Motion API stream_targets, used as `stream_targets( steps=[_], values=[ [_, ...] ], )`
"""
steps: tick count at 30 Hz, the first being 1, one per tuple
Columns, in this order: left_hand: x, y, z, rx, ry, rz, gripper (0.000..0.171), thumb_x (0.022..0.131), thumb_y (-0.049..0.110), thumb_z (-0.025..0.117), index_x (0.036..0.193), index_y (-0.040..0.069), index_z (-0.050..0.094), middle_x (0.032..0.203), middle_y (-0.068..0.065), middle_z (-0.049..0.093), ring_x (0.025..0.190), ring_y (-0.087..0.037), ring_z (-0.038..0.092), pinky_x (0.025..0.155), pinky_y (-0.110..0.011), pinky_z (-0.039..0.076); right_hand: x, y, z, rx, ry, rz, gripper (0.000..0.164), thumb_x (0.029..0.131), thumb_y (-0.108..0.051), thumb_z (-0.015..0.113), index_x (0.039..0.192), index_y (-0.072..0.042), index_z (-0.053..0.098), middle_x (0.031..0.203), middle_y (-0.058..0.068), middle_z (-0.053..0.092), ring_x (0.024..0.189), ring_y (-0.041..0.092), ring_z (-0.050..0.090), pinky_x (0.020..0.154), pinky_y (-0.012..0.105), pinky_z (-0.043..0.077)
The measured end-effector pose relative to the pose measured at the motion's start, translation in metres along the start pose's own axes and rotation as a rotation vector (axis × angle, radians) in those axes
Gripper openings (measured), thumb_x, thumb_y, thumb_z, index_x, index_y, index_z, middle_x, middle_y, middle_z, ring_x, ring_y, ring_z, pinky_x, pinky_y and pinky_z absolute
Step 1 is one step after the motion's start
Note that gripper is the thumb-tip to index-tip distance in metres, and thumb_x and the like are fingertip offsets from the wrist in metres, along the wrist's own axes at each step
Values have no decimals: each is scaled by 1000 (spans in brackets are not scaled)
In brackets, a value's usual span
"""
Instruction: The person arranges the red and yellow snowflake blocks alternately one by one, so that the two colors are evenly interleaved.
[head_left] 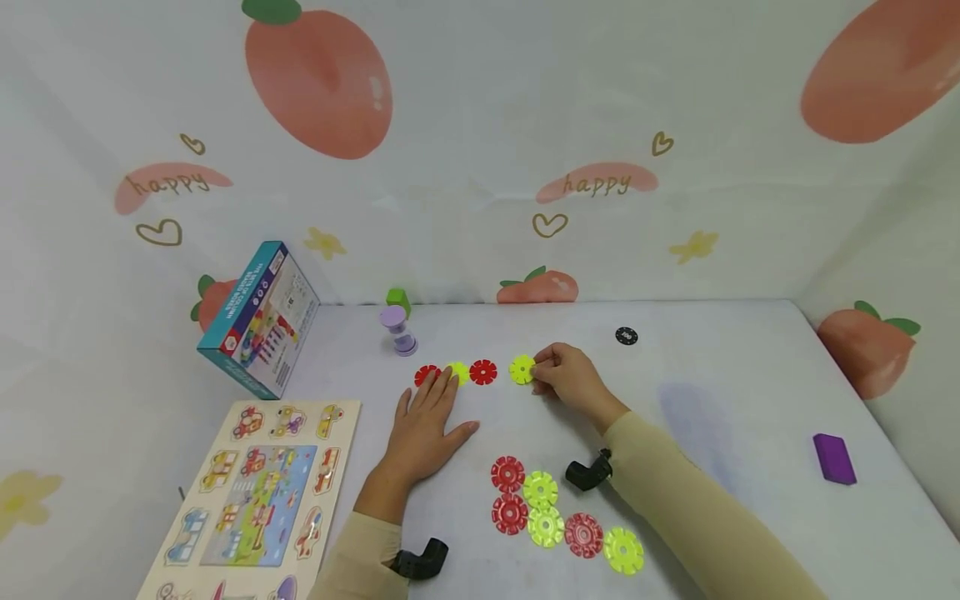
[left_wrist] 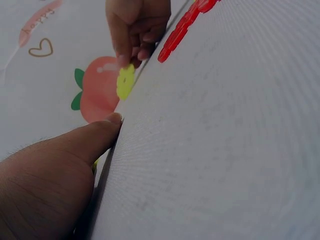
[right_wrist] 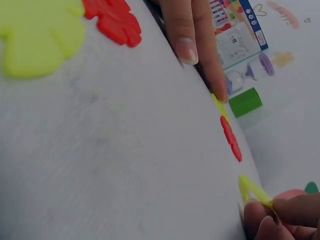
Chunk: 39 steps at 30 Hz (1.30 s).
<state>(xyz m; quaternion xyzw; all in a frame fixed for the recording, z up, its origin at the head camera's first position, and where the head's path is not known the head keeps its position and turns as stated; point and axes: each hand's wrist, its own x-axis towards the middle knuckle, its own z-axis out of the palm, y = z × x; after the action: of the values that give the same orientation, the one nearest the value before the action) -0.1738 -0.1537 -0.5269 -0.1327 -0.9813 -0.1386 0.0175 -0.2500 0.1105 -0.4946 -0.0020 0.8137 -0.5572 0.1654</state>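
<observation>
Flower-edged plastic discs lie in a row at the back of the table. My left hand (head_left: 423, 433) is spread flat, its fingertips over a red disc (head_left: 425, 373) and a yellow disc (head_left: 458, 372), partly covering both. Beside them lies another red disc (head_left: 483, 372). To its right, my right hand (head_left: 572, 379) pinches a yellow disc (head_left: 522, 369) by its edge, thumb and finger together. In the right wrist view this yellow disc (right_wrist: 251, 188) looks tilted up from the cloth. The left wrist view shows the pinched disc (left_wrist: 125, 82) beyond my left thumb.
Several more red and yellow discs (head_left: 546, 527) lie nearer me, between the forearms. On the left are a wooden puzzle board (head_left: 341, 467), a box (head_left: 262, 321), a lilac hourglass (head_left: 399, 331) and a green block (head_left: 398, 301). A black chip (head_left: 627, 336) and purple block (head_left: 834, 458) lie rightward.
</observation>
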Motion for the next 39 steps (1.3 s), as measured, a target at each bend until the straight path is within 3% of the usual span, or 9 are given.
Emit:
stream_targets(
  steps=[4,7,11,15,23,39],
  values=[
    [0,0,0,-6,3,2,86,87,67,48,153,17,25,158,1,15,144,-21,3,110,-57,3,1,-6,6,-109,52,-36,19,92,-17,65,108,-9,59,88,7,64,75,21,64,64,33,53],
    [0,0,0,-3,3,-1,86,87,67,48,153,18,24,158,1,15,144,-21,3,110,-57,3,-5,-8,9,-355,84,-155,24,90,-18,67,111,-9,62,101,6,62,90,21,60,78,37,51],
    [0,1,-3,0,-3,0,85,88,66,49,153,17,25,158,0,16,144,-22,5,111,-56,4,-17,-3,13,-782,-13,-343,51,89,-34,68,134,-14,55,138,5,49,126,25,42,100,47,38],
    [0,3,-6,-7,-12,0,85,88,65,50,153,16,26,158,-1,17,144,-23,6,111,-56,4,-26,4,16,-989,-137,-410,68,89,-51,61,148,-25,39,156,-3,25,140,26,21,102,53,32],
    [0,1,-3,8,-20,-9,85,88,67,46,153,18,24,158,1,15,144,-22,4,111,-56,3,-28,-1,20,-1009,-155,-395,74,87,-57,58,150,-27,34,157,-3,19,141,31,16,99,54,30],
    [-1,2,-4,7,-25,-13,85,88,67,47,153,18,24,158,1,14,144,-22,5,111,-57,4,-29,2,19,-987,-157,-396,77,85,-60,60,150,-27,35,157,-5,19,142,29,13,98,52,29]
  ],
)
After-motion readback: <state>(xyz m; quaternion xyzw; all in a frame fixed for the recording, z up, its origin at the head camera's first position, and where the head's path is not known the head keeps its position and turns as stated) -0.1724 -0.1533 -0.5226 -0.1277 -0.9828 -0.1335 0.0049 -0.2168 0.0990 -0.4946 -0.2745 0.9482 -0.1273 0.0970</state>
